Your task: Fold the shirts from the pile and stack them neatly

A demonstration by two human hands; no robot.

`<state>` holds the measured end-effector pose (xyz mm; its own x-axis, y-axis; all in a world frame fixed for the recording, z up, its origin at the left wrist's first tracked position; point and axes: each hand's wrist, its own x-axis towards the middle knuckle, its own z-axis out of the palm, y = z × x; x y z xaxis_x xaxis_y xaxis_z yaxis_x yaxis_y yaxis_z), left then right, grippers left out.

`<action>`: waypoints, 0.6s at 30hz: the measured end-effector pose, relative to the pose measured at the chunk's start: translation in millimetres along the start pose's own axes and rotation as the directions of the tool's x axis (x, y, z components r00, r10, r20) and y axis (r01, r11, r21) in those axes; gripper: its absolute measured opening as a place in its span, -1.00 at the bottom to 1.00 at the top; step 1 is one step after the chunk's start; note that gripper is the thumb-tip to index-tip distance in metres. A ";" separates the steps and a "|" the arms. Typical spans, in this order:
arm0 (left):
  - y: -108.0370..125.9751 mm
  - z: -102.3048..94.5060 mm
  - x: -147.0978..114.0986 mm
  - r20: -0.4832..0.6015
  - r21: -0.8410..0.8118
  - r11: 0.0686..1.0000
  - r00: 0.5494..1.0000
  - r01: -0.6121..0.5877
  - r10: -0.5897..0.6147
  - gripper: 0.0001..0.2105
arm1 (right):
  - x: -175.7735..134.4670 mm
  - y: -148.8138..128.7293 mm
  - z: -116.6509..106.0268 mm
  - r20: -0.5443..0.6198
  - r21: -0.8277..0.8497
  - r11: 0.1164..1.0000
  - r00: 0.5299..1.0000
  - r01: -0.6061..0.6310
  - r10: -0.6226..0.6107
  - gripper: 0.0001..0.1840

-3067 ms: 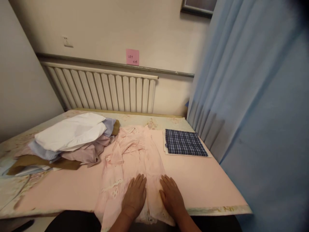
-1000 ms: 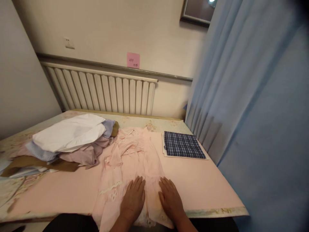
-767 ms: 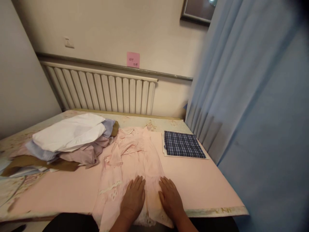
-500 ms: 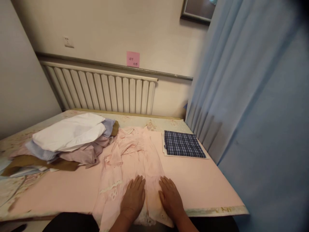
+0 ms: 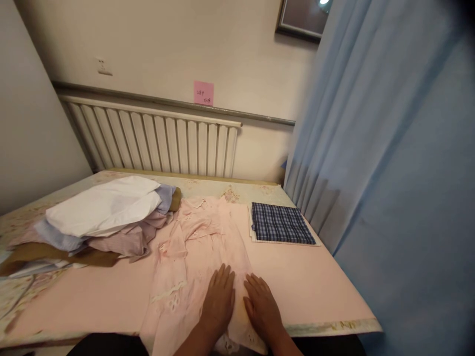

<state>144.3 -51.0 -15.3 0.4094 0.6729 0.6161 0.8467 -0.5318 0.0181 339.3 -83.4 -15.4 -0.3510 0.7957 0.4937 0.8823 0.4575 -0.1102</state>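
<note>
A pale pink dress (image 5: 202,242) with lace and eyelet trim lies spread on a pink cloth (image 5: 304,282), its collar end away from me and its lower end over the front edge. My left hand (image 5: 219,299) rests flat on the lower part of the dress, fingers stretched out and pointing away. Close beside it, my right hand (image 5: 261,304) lies flat at the dress's right edge, its fingers also straight. Neither hand grips anything. Folds and creases run through the fabric left of my hands.
A heap of loose clothes (image 5: 107,207), a white one on top, lies at the left. Folded dark blue plaid fabric (image 5: 282,223) sits at the right on a pale folded piece. Behind the table stands a radiator (image 5: 159,141); a blue curtain (image 5: 371,148) hangs along the right.
My left hand has slid to the right across the dress, closer to my right hand. The right hand stays nearly in place. The view has tilted slightly.
</note>
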 end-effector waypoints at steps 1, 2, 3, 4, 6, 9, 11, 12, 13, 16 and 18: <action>5.1 2.6 4.1 0.027 -0.010 1.000 1.000 -0.013 0.013 -0.60 | -0.2 0.5 0.1 -0.006 -0.005 1.000 1.000 0.003 -0.003 -0.53; 9.5 5.3 7.2 0.060 -0.016 1.000 0.998 -0.024 0.025 -0.59 | -0.2 0.8 0.2 -0.010 -0.009 1.000 1.000 0.010 -0.010 -0.53; 12.9 8.0 8.9 0.097 -0.017 0.999 0.995 -0.030 0.031 -0.58 | -0.1 0.7 0.3 -0.014 -0.009 1.000 1.000 0.016 -0.016 -0.53; 15.2 10.5 9.3 0.134 -0.013 0.999 0.990 -0.030 0.032 -0.58 | 0.2 0.4 0.3 -0.018 -0.007 1.000 1.000 0.022 -0.022 -0.53; 16.6 14.3 6.8 0.199 -0.001 1.000 0.980 -0.021 0.021 -0.56 | 0.8 -1.0 0.4 -0.044 0.005 1.000 0.999 0.016 -0.015 -0.55; 14.2 15.6 -0.1 0.245 0.006 1.000 0.970 -0.003 0.001 -0.53 | 1.9 -3.5 0.2 -0.081 0.025 1.000 0.997 -0.008 0.010 -0.59; 12.4 14.1 -3.2 0.257 0.001 1.000 0.966 0.000 0.000 -0.52 | 2.3 -4.5 -0.6 -0.074 0.034 0.999 0.997 -0.017 0.020 -0.60; 11.8 13.1 -4.0 0.265 -0.002 1.000 0.964 0.000 0.000 -0.52 | 2.4 -4.8 -1.2 -0.067 0.038 0.999 0.997 -0.022 0.025 -0.59; 11.4 12.1 -4.4 0.276 -0.006 1.000 0.961 0.001 0.000 -0.52 | 2.5 -4.9 -1.7 -0.057 0.040 0.999 0.998 -0.026 0.028 -0.58; 11.3 9.6 -5.0 0.311 -0.018 1.000 0.950 0.007 -0.001 -0.52 | 2.6 -4.9 -3.0 -0.027 0.043 0.999 0.999 -0.030 0.031 -0.55; 11.7 8.2 -6.6 0.320 -0.012 1.000 0.947 0.002 0.002 -0.52 | 2.4 -4.8 -3.0 -0.015 0.041 0.998 0.999 -0.037 0.038 -0.54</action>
<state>154.3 -57.5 -25.6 0.4982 0.8010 0.3320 0.8433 -0.5366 0.0293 335.2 -84.9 -11.1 -0.3125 0.8066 0.5017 0.8813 0.4433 -0.1638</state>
